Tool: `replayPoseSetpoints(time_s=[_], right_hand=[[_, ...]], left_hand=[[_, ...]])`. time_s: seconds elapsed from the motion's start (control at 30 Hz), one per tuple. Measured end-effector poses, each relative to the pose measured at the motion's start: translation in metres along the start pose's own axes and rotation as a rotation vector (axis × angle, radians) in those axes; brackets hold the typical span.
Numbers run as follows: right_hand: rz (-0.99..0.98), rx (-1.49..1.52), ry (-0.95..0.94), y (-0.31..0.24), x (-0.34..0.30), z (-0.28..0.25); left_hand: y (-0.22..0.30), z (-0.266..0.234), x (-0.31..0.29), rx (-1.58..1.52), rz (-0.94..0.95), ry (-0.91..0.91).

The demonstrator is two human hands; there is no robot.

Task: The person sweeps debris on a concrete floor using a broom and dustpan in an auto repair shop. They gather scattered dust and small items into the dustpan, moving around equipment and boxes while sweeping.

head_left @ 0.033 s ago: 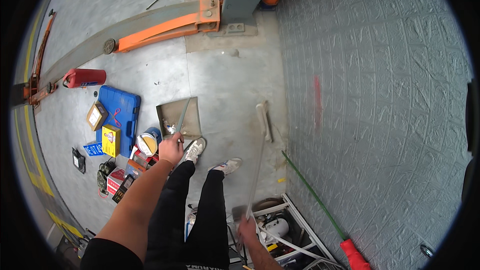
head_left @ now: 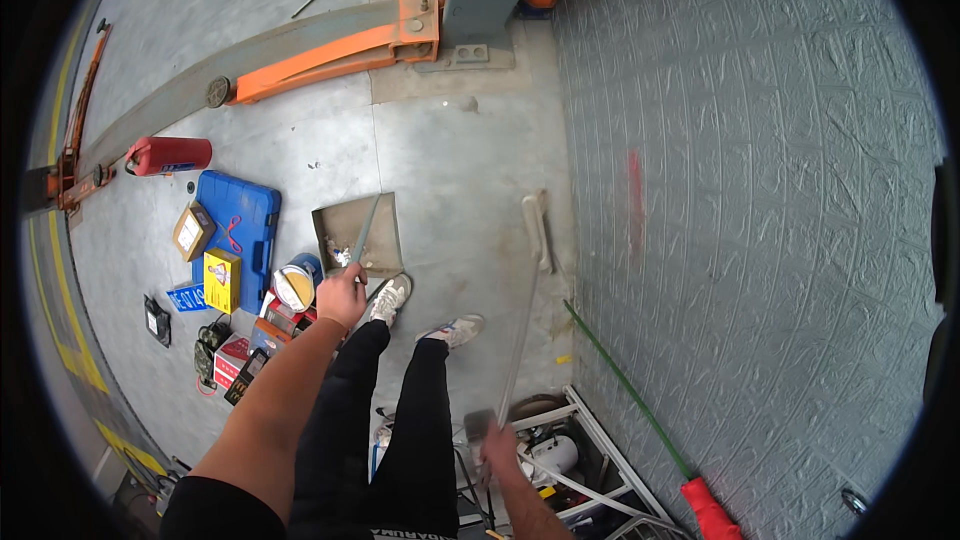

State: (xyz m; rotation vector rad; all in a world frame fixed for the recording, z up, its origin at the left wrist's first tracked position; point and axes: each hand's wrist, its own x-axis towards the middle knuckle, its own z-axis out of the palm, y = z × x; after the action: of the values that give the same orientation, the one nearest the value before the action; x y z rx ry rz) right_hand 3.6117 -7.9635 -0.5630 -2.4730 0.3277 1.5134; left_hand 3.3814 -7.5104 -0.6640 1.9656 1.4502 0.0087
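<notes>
My left hand (head_left: 343, 298) is closed round the long handle of a grey dustpan (head_left: 384, 240), which lies on the floor ahead of my shoes. Some small pale litter (head_left: 345, 255) sits in the pan. At the lower right, my right hand (head_left: 498, 448) grips the pale stick of a broom (head_left: 538, 230). The broom's light-coloured head rests on the floor to the right of the dustpan, close to the wall. Motion slightly blurs the stick and the right hand.
Left of the dustpan are a bucket (head_left: 294, 286), a blue case (head_left: 262, 210), a yellow box (head_left: 222, 280) and a red fire extinguisher (head_left: 172, 156). An orange lift arm (head_left: 315, 65) crosses ahead. A green pole (head_left: 630, 395) leans by the grey wall (head_left: 740, 190); a metal-framed rack (head_left: 600, 440) stands lower right.
The broom head has shifted right, toward the wall, and slightly farther from me. My right hand has moved a little to the right. The left hand and dustpan stay put.
</notes>
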Motion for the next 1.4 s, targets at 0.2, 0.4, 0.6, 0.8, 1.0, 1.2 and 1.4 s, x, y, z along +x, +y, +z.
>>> replayPoseSetpoints(time_s=[0.2, 0.4, 0.6, 0.8, 1.0, 1.2, 1.4], right_hand=[[0.035, 0.129, -0.025, -0.102, 0.156, -0.023], [0.131, -0.01, -0.124, -0.03, 0.08, 0.024], [0.0, 0.022, -0.063, 0.01, -0.019, 0.015], [-0.083, -0.026, 0.125, -0.121, 0.102, -0.003], [0.001, 0.013, -0.1, -0.223, 0.173, 0.005], [-0.002, -0.21, -0.037, -0.069, 0.066, 0.008], [-0.064, -0.131, 0.013, 0.066, -0.007, -0.009]], left_hand=[[0.002, -0.002, -0.002, 0.032, -0.016, -0.001], [0.004, 0.003, -0.001, 0.05, -0.012, -0.03], [0.003, 0.009, -0.003, 0.023, -0.021, -0.034], [0.0, 0.01, -0.002, 0.025, 0.014, -0.009], [-0.003, 0.015, 0.0, -0.033, 0.022, 0.033], [0.002, 0.017, 0.001, -0.031, 0.055, 0.022], [0.0, 0.026, 0.001, -0.062, 0.067, -0.047]])
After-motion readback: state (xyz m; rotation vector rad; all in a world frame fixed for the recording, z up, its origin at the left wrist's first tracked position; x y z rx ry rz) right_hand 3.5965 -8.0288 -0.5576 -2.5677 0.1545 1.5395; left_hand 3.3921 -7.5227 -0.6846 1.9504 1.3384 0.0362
